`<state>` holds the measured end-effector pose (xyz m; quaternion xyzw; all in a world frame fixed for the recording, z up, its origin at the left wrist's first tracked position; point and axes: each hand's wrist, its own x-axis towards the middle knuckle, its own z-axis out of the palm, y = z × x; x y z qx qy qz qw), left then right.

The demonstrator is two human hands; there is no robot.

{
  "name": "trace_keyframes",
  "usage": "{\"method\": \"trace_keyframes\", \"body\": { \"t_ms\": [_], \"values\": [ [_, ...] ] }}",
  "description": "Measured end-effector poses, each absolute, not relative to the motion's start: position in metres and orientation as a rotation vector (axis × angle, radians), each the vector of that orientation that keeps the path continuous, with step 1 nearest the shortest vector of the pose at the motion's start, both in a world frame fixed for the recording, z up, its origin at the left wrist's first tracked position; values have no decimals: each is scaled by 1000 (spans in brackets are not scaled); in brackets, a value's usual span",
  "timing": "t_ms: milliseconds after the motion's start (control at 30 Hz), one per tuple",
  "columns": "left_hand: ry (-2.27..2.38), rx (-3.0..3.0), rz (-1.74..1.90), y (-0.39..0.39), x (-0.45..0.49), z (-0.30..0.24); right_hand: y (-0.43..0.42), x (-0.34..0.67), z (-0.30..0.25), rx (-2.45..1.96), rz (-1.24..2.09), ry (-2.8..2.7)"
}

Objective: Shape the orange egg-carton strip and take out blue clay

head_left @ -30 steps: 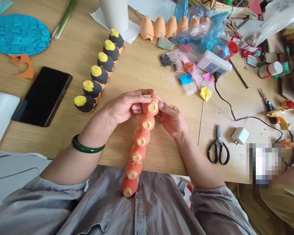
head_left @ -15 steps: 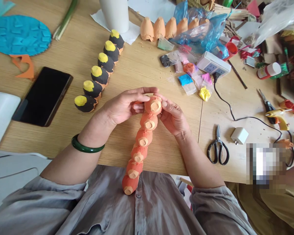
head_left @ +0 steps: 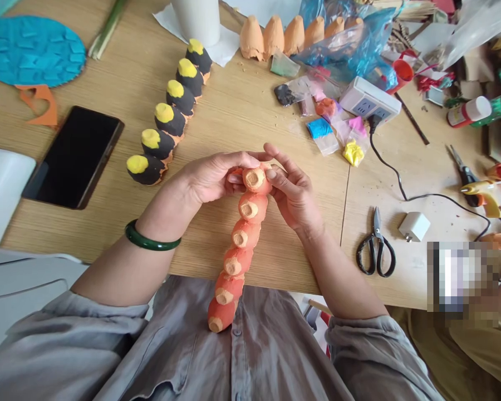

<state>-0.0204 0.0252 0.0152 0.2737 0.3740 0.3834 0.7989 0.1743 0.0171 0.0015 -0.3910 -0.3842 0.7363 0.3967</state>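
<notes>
A grey shirt [head_left: 271,351] is seen at bottom centre, its front closed by a buttoned placket [head_left: 237,367]. The left sleeve [head_left: 79,340], at lower left, and the right sleeve [head_left: 371,351], at lower right, are crumpled into loose folds. Behind the left hand [head_left: 212,175], a rounded, glossy dark green bangle [head_left: 151,243] is worn.

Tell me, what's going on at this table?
Someone's left hand and right hand hold the far end of an orange strip; its near end reaches past the table's edge, in front of the shirt. Its six cups have paler tips. Off to the left lie a black strip with yellow tips and a phone.
</notes>
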Motion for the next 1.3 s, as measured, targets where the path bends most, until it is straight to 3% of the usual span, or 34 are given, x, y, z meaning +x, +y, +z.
{"method": "trace_keyframes", "body": {
  "t_ms": [233, 600, 1300],
  "values": [
    [805, 590, 730, 32, -26, 4, 14, 172, -2, -997, 1941, -930],
    [756, 738, 996, 26, -25, 8, 21, 181, 7, -1065, 1883, -972],
    [760, 709, 1043, 16, -10, 11, 26, 186, 2, -844, 1918, -945]
  ]
}}
